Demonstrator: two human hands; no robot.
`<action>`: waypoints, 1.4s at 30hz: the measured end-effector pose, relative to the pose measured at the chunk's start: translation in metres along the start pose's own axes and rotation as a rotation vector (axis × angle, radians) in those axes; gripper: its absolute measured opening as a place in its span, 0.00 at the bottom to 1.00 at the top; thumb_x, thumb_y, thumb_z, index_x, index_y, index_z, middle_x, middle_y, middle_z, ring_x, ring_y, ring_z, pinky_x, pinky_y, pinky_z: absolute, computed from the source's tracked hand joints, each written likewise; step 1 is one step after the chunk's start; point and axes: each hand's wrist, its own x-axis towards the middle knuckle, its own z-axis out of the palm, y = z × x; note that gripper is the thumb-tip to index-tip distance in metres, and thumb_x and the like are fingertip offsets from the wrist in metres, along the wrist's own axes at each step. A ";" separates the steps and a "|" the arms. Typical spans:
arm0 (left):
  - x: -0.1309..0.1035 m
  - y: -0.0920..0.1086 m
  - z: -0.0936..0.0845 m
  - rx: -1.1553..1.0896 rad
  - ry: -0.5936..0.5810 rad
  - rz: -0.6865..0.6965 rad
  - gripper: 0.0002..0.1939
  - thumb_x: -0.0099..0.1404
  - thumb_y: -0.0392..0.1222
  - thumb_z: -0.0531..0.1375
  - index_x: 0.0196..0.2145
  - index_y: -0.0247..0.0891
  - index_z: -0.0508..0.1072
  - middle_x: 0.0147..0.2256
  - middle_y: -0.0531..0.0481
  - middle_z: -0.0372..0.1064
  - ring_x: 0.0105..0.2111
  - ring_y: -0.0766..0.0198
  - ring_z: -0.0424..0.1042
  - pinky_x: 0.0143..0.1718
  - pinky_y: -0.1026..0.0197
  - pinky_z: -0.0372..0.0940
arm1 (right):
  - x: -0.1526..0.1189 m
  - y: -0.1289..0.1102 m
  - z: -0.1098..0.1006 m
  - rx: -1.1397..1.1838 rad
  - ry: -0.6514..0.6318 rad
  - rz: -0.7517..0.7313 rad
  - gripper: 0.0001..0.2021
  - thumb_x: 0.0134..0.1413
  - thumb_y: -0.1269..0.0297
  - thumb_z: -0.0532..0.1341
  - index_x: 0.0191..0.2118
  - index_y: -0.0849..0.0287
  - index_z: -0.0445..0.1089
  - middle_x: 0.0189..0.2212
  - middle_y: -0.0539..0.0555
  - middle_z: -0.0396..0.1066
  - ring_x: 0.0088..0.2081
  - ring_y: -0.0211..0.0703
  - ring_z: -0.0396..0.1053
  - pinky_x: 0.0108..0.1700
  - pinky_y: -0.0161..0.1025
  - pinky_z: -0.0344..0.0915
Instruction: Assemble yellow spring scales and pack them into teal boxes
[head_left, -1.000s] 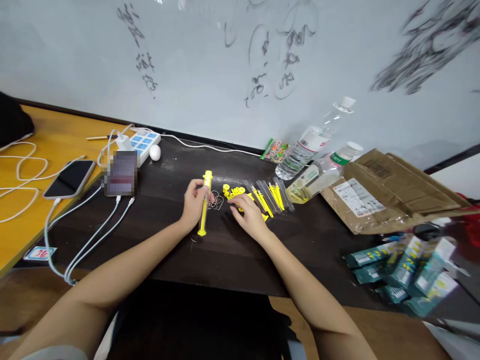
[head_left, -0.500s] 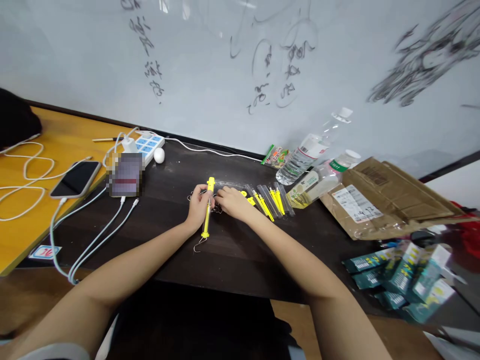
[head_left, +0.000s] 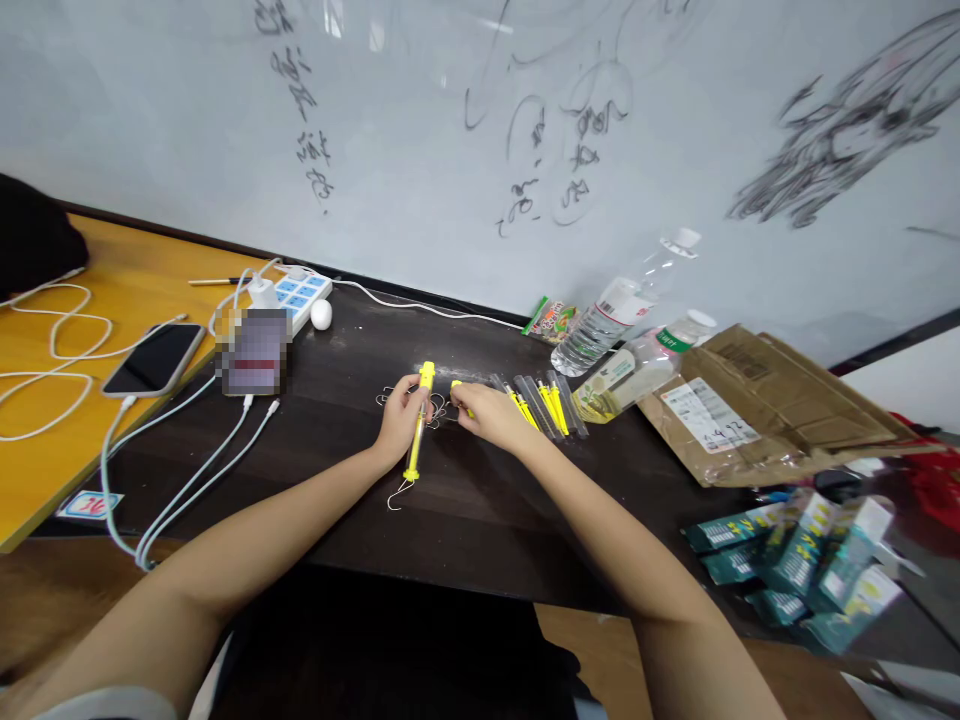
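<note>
My left hand [head_left: 399, 425] is closed around a clear tube with yellow ends [head_left: 412, 455], which stands at a slant over the dark table. From its lower end hangs a thin wire hook [head_left: 395, 495]. Just to the right, my right hand [head_left: 489, 412] pinches a small yellow piece [head_left: 456, 384], mostly covered by the fingers. Between and behind the hands lie several loose wire hooks [head_left: 437, 405] in a tangle. Beyond my right hand, several clear tubes with yellow rods [head_left: 553, 404] lie side by side.
Two plastic bottles lean at the back right, a water bottle [head_left: 600, 325] and a green-labelled one [head_left: 626, 375]. A brown parcel [head_left: 780, 400] and several green boxes [head_left: 806, 550] lie farther right. At left are a phone [head_left: 154, 358], charging cables [head_left: 202, 470] and a power strip [head_left: 304, 300].
My right hand has moved slightly right, away from the tube, and a small yellow piece now shows in its fingers. The loose hooks are more visible. My left hand still holds the tube.
</note>
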 end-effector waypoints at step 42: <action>-0.027 0.023 0.004 0.721 -0.621 0.095 0.16 0.69 0.47 0.48 0.51 0.38 0.59 0.26 0.56 0.61 0.23 0.69 0.60 0.28 0.65 0.57 | -0.052 -0.044 0.032 1.578 0.262 0.434 0.18 0.55 0.48 0.57 0.28 0.56 0.54 0.15 0.40 0.60 0.10 0.27 0.52 0.10 0.24 0.42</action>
